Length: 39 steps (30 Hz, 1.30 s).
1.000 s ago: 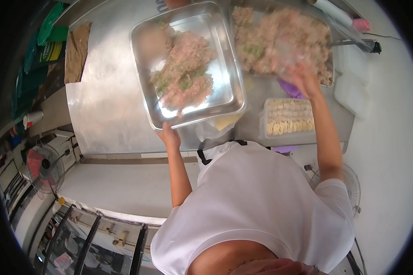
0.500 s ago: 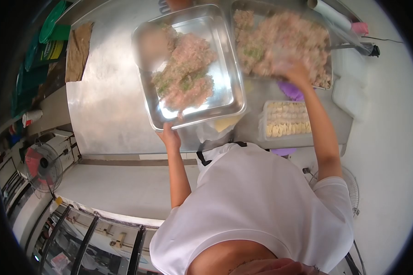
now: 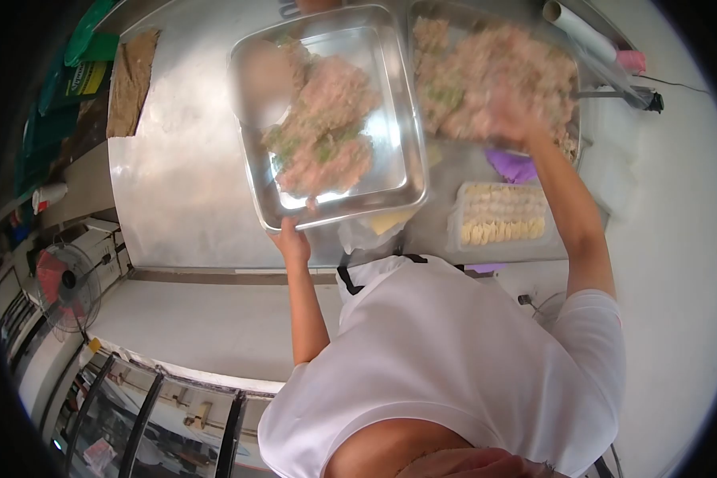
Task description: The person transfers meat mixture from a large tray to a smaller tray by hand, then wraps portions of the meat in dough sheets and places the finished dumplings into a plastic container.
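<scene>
My left hand [image 3: 291, 240] grips the near rim of a shiny rectangular metal tray [image 3: 413, 151]. Inside that tray lies a mound of raw minced meat flecked with green [image 3: 327, 131]. A round item with a pale rim [image 3: 263, 88] sits at the tray's left side, its surface blurred out. My right hand [image 3: 514, 119] is on a larger mass of minced meat [image 3: 474, 72], which fills a second tray [image 3: 413, 48] to the right. Motion smears its fingers, and I cannot make out their pose.
A clear plastic box of pale dumplings [image 3: 502, 231] stands near the table's front edge, with purple material [image 3: 511, 166] behind it. A plastic film roll [image 3: 579, 30] lies at the back right. Brown cardboard [image 3: 133, 84] rests at the metal table's [image 3: 175, 183] left edge.
My right hand stays at the meat in the right tray, still blurred, with its forearm shifted slightly. My left hand keeps its hold on the tray rim. The camera view has shifted a little.
</scene>
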Motion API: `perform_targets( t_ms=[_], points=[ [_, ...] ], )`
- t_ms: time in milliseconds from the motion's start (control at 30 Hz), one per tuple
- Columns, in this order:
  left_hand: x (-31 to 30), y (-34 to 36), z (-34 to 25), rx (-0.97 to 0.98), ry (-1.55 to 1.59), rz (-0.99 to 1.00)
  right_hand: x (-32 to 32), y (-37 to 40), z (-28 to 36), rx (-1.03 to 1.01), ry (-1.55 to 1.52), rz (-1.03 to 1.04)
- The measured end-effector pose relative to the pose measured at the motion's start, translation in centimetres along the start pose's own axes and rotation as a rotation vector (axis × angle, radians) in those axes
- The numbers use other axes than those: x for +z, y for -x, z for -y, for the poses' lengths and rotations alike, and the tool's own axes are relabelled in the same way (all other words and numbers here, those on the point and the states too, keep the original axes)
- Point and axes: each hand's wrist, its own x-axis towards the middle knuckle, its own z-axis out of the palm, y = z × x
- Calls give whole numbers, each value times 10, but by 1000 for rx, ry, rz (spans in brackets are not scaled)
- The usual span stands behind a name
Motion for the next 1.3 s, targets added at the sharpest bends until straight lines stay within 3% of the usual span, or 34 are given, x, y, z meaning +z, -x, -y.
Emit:
perform_targets(
  t_ms=[167, 233, 267, 333, 433, 633, 767, 833, 867, 933, 1000, 1067, 1133, 1200, 1267, 1300],
  points=[
    [3, 4, -1, -21, -13, -46, 64, 20, 7, 2, -121, -83],
    [4, 4, -3, -2, 19, -21, 80, 21, 8, 120, -330, -43],
    [0, 2, -1, 2, 23, -10, 76, 9, -1, 118, -341, -46],
    [-11, -4, 7, 2, 12, 12, 68, -19, -21, 81, -560, 134],
    [-25, -11, 14, -26, 4, 36, 76, -28, -24, -19, -688, 118],
    [-17, -7, 10, 57, -11, 29, 77, -44, -15, -139, -667, 73],
    [-5, 0, 2, 1, 0, -24, 46, -72, -34, -211, -662, 58],
    [-5, 1, 3, 46, 2, -21, -4, -103, -63, -447, -711, 179],
    [-8, 1, 4, 41, 1, -32, -13, -97, -62, -435, -708, 178],
    [-16, -4, 7, 17, -7, 19, -18, -69, -38, -569, -655, -53],
    [-17, -5, 11, 22, -16, 12, 33, -1, 12, -567, -753, -178],
    [-11, -2, 5, 7, -2, 11, 51, 38, 32, -852, -302, -175],
    [-11, -2, 4, 6, -10, 8, 51, 39, 53, -707, -836, 884],
    [-9, 0, 1, 10, -25, -18, 92, 55, 75, -617, -923, 1141],
    [-3, 0, -1, 38, 23, 50, 112, 42, 70, -756, -611, 739],
    [-2, 0, -1, 40, 19, 55, 130, 21, 64, -798, -190, 833]
  ],
)
